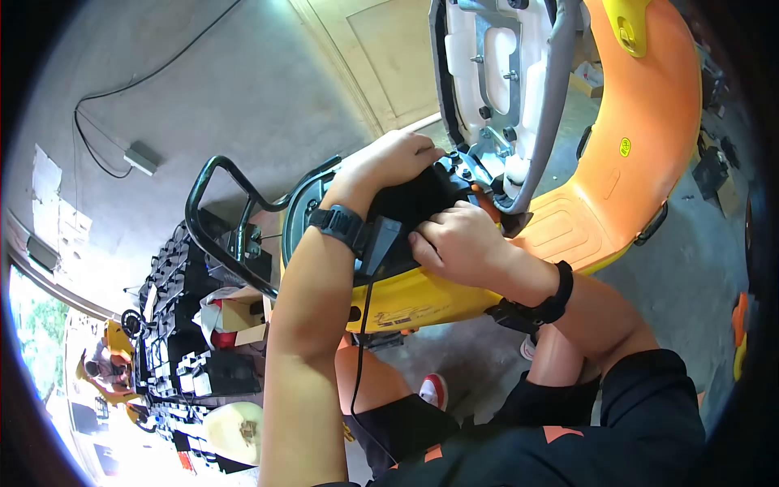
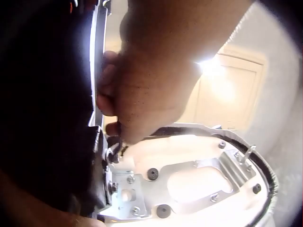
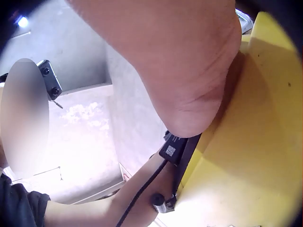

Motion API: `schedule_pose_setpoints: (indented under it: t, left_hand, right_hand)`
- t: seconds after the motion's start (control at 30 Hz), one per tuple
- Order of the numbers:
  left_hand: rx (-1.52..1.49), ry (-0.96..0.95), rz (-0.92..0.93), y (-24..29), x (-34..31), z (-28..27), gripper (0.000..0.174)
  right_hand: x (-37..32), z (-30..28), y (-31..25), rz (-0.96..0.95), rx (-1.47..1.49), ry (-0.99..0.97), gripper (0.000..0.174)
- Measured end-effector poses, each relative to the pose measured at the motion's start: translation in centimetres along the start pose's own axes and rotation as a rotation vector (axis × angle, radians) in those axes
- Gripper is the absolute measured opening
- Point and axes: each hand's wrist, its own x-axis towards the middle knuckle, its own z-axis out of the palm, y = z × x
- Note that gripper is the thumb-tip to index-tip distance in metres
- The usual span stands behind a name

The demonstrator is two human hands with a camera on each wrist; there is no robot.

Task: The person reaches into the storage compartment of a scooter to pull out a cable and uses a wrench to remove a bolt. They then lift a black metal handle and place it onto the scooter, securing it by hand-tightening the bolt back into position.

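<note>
A yellow and orange scooter (image 1: 406, 299) stands before me with its seat (image 1: 544, 97) tipped up, the pale underside and metal bracket (image 2: 156, 184) showing. Beneath is a black under-seat bin (image 1: 410, 199), dark inside. My left hand (image 1: 391, 161) grips its far rim close to the seat hinge; in the left wrist view its fingers (image 2: 108, 101) curl over the edge. At the near rim, above the yellow side panel (image 3: 255, 142), my right hand (image 1: 466, 243) holds on with bent fingers, the thumb lying along the rim. The right fingertips are hidden in the head view.
A black tubular rack (image 1: 195, 203) rises at the scooter's left end. Several black batteries (image 1: 166, 300) and an open cardboard box (image 1: 242, 315) stand beyond it. The orange floorboard (image 1: 568, 227) lies to the right. A cable (image 1: 362, 357) hangs from the left wrist camera.
</note>
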Motion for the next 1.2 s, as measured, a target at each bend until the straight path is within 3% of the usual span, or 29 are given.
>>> schedule_pose_setpoints:
  t: [0.17,0.23,0.37,0.43,0.5,0.57,0.63,0.7,0.9,1.0,1.2]
  left_hand:
    - [0.087,-0.080,-0.024,0.2,-1.0,-0.5,0.029]
    - [0.301,-0.252,-0.104,0.6,-0.4,-0.3,0.029]
    - [0.307,-0.307,-0.192,0.6,-0.1,0.5,0.033]
    - [0.351,-0.275,-0.280,-0.3,-0.1,0.5,0.032]
    - [0.375,-0.263,-0.272,-1.8,0.0,0.8,0.029]
    - [0.341,-0.100,-0.238,-2.2,-0.1,0.7,0.027]
    - [0.367,-0.103,-0.253,-1.4,0.1,0.6,0.027]
    - [0.345,0.049,-0.102,-1.7,0.2,0.9,0.030]
    - [0.224,0.200,0.045,-2.9,0.1,1.8,0.045]
    - [0.096,0.081,-0.094,-2.1,0.1,1.3,0.049]
    - [0.086,0.095,-0.056,-2.7,0.3,1.3,0.044]
  right_hand:
    - [0.1,0.2,0.0,0.020,0.003,-0.016,0.024]
    - [0.2,0.1,-0.1,0.024,0.007,-0.015,0.024]
    - [0.3,-0.1,-0.2,0.023,0.020,-0.008,0.025]
    - [0.3,0.0,-0.3,0.023,0.014,-0.011,0.025]
    - [0.3,-0.1,-0.3,0.026,0.007,-0.012,0.025]
    - [0.3,-0.2,-0.3,0.022,0.017,-0.018,0.025]
    - [0.3,-0.2,-0.3,0.018,0.009,-0.021,0.025]
    - [0.3,-0.2,-0.3,0.014,-0.001,-0.024,0.026]
    - [0.4,-0.2,-0.5,0.037,0.024,-0.016,0.033]
    - [0.3,0.0,-0.5,0.021,0.020,-0.009,0.028]
    - [0.5,-0.1,-0.8,0.029,-0.001,-0.019,0.026]
